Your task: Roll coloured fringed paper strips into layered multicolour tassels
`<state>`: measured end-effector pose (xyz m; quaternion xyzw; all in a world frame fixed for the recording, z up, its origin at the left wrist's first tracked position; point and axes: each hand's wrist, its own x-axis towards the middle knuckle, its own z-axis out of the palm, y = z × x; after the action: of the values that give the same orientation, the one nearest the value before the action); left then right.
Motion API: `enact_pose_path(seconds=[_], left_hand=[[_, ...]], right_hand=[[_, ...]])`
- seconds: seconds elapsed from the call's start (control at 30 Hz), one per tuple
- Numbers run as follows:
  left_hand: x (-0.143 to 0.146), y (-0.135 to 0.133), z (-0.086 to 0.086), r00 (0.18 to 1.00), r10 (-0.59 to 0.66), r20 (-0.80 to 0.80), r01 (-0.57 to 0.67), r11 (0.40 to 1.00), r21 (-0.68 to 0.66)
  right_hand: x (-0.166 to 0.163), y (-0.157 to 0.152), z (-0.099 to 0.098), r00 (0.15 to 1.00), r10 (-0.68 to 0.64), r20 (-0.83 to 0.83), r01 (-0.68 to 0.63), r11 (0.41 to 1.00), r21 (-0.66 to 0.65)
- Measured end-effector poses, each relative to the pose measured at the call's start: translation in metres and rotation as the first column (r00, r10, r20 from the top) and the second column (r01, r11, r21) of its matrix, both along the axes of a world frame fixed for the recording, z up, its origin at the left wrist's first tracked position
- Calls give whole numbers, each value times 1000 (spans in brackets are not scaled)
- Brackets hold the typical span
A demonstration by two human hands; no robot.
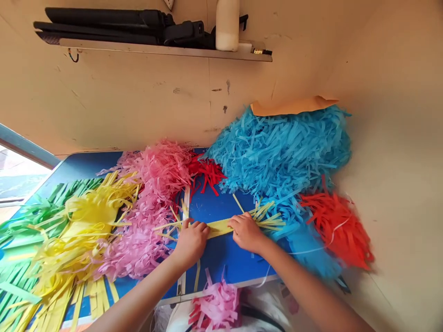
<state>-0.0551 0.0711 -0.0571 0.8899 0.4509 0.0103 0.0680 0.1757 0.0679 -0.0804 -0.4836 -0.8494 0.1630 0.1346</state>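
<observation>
A band of yellow fringed paper (219, 227) lies flat on the blue table (214, 210), its cut strips fanning out at both ends. My left hand (191, 240) is curled over the left part of the band, fingertips pressed on it. On the band's right part, my right hand (246, 230) is likewise curled, with its fingers closed on the paper. The two hands are a short gap apart.
Heaps of fringed paper ring the hands: pink (152, 203), yellow (83, 230), green (24, 230), red (206, 173), blue (284, 152), orange-red (334, 228). More pink paper (216, 306) hangs over the near edge. A wall shelf (155, 48) carries black items and a white bottle (227, 23).
</observation>
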Motion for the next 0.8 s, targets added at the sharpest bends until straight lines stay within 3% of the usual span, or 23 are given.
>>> enact_pose_path(seconds=[0.2, 0.43, 0.67, 0.8], left_hand=[[-8, 3, 9, 996, 66, 59, -64, 997, -35], [2, 3, 14, 998, 67, 8, -67, 998, 16], [-14, 13, 14, 992, 119, 43, -110, 981, -162], [-12, 18, 11, 986, 165, 5, -162, 974, -160]], right_hand=[[6, 16, -1, 990, -125, -59, 122, 991, -52], [6, 18, 4, 987, -131, -88, 122, 987, -101], [13, 24, 5, 990, -128, -54, 119, 982, -147], [9, 27, 7, 980, -198, -6, 195, 970, -147]])
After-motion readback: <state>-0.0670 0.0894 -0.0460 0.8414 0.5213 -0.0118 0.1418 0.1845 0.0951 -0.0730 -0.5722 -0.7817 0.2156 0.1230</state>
